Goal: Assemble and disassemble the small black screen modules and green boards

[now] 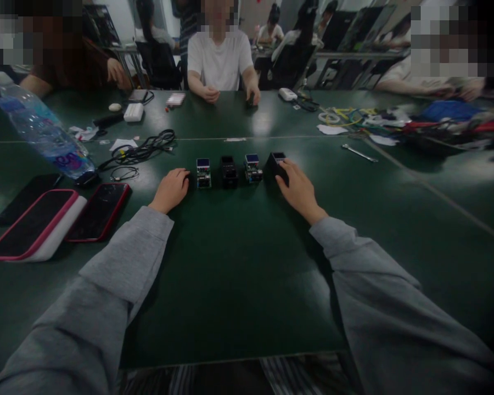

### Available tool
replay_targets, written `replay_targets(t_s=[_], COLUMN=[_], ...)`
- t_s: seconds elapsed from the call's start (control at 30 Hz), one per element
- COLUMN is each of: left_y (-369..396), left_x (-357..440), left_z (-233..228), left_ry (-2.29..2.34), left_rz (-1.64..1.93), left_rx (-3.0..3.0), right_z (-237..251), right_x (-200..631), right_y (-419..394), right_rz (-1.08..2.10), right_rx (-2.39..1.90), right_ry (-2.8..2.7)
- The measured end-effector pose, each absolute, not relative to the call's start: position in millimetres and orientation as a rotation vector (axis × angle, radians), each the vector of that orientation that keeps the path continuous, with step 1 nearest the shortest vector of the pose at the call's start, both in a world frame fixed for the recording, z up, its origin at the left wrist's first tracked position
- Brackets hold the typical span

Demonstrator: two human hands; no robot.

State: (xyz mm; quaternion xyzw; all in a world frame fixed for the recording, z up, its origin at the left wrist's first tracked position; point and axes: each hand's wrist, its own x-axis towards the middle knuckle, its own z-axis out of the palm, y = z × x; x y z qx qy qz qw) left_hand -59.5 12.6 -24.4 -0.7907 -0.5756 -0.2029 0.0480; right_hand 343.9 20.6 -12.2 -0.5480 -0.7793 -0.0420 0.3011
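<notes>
Four small items would be too exact to list as one kind: a circuit board with a small screen (203,174), a black open-topped case (229,171), a second circuit board with a screen (253,169) and another black case (274,164) stand in a row on the green table (234,263). My right hand (298,189) grips the rightmost case, thumb on the near side and fingers over its top and right side. At the left end of the row, my left hand (170,189) rests on the table with its fingers extended, beside the first board and holding nothing.
At left lie phones (99,211), a tilted water bottle (45,126) and black cables (142,148). A wrench (359,153) and tangled wires (349,116) lie at right. Across the table sits a person in a white shirt (220,57); other people are around.
</notes>
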Motion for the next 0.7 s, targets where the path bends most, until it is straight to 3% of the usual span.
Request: replay_targets(t_s=[0.7], left_y=[10], left_x=[-59], left_z=[-20], left_ry=[-1.767], left_rz=[-0.608], left_rx=[-2.437], right_z=[-10], right_x=[332], right_y=[-4], right_rz=[-0.134], right_rx=[-1.451], right_ry=[-2.108])
